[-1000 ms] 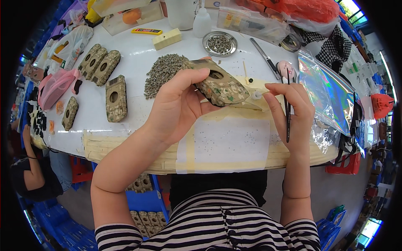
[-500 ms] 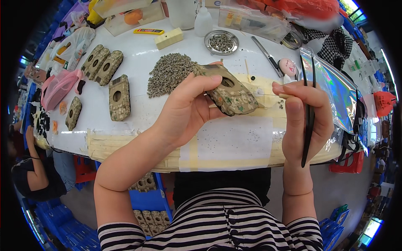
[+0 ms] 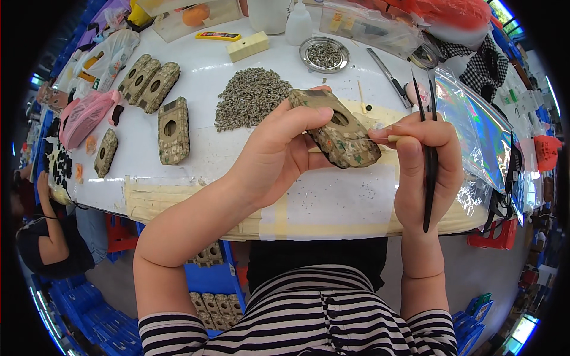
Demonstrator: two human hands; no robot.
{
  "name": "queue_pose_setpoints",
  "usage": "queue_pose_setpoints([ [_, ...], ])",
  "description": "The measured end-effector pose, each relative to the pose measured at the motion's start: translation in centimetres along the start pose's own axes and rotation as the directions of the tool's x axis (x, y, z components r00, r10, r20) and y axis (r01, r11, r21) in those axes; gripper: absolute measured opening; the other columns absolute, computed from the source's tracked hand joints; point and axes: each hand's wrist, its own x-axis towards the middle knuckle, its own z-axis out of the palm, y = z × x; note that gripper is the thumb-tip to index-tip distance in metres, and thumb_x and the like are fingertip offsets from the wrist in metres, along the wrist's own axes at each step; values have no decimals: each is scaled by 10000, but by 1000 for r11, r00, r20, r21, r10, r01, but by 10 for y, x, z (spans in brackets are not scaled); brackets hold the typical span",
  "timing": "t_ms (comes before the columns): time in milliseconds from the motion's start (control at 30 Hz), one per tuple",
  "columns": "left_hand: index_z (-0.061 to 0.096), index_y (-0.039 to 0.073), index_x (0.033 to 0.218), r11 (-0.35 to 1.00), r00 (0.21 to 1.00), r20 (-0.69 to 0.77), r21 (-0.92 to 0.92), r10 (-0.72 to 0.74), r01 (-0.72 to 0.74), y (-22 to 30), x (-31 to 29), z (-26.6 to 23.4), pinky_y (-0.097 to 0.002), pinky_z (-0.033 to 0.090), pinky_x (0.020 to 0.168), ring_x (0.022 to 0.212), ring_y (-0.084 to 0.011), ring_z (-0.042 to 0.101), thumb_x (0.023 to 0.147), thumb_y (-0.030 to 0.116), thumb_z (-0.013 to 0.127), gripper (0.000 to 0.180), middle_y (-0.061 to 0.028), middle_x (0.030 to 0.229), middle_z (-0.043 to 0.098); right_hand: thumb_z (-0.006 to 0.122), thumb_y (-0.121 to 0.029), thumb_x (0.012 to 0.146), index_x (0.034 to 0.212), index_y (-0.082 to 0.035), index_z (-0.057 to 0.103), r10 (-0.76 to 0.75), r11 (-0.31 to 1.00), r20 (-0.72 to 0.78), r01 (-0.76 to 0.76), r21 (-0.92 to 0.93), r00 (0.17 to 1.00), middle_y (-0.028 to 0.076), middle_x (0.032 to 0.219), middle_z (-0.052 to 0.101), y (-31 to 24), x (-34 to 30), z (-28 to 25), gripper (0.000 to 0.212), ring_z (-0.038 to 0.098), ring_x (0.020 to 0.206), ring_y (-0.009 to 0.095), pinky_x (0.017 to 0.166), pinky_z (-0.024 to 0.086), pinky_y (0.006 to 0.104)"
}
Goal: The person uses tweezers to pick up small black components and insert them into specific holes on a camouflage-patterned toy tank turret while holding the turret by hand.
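Note:
My left hand (image 3: 267, 151) grips a camouflage-patterned toy tank hull (image 3: 353, 142), tilted, with a round hole in its top; the thumb lies beside the hole. Between thumb and forefinger, my right hand (image 3: 408, 172) pinches a thin pale stick (image 3: 393, 138). Its fine tip points at the hull's right end; whether it touches cannot be told. Black tweezers (image 3: 430, 178) are also tucked in the right hand, their points directed away from me. Beyond the hull is a heap of small metal-coloured parts (image 3: 252, 98). More camouflage hulls (image 3: 174, 132) lie to the left.
A round metal dish (image 3: 325, 54) holds more small parts. Nearby are a white squeeze bottle (image 3: 298, 25), a cream block (image 3: 247, 47), a yellow box (image 3: 218, 36) and a knife-like tool (image 3: 387, 76). Shiny film (image 3: 469, 124) lies right; a pink mesh item (image 3: 86, 121) left. Another person sits far left.
My right hand has moved left, bringing the stick's tip close to the hull. The tweezers have swung slightly with it. My left hand keeps its hold on the hull.

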Motion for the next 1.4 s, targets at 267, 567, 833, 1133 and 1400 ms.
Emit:
queue_pose_setpoints([
  [267,381,26,1303,1000,1000,-7,-3,0,0,0,0,0,-387,455,926,1091,-222,559,883,246,468,482,-132,1187,544,556,-21,884,935,15,542,-14,1000,7,14,1,1000,81,810,604,1,1,0,64,526,722,103,671,420,212],
  [567,384,28,1300,1000,1000,0,-9,-3,3,0,1,1,-383,459,919,1081,-216,564,885,239,466,473,-129,1179,548,538,-40,900,935,14,534,23,999,-21,-23,31,1000,78,803,599,-2,0,0,65,553,737,117,692,429,212],
  [833,403,1,1230,991,990,-35,8,137,-137,4,3,-6,-394,496,878,1036,-228,578,880,213,482,417,-125,1131,547,640,-17,799,824,-11,589,-183,803,-135,69,-592,974,72,730,560,14,1,-25,57,535,672,189,631,423,269],
  [1133,421,-65,1201,979,979,11,31,202,-202,3,9,-15,-409,506,901,1056,-270,572,909,202,441,396,-183,1143,538,608,-192,845,987,-8,600,-77,722,87,116,-682,993,118,905,594,17,-6,-24,233,559,785,237,712,439,313],
  [1400,460,-78,1150,973,973,8,1,230,-230,1,9,-16,-413,511,895,1026,-257,588,917,183,432,352,-178,1092,572,674,-168,821,1203,65,443,258,964,39,-255,-75,965,169,1042,605,-21,-56,-17,504,622,952,253,872,451,325],
])
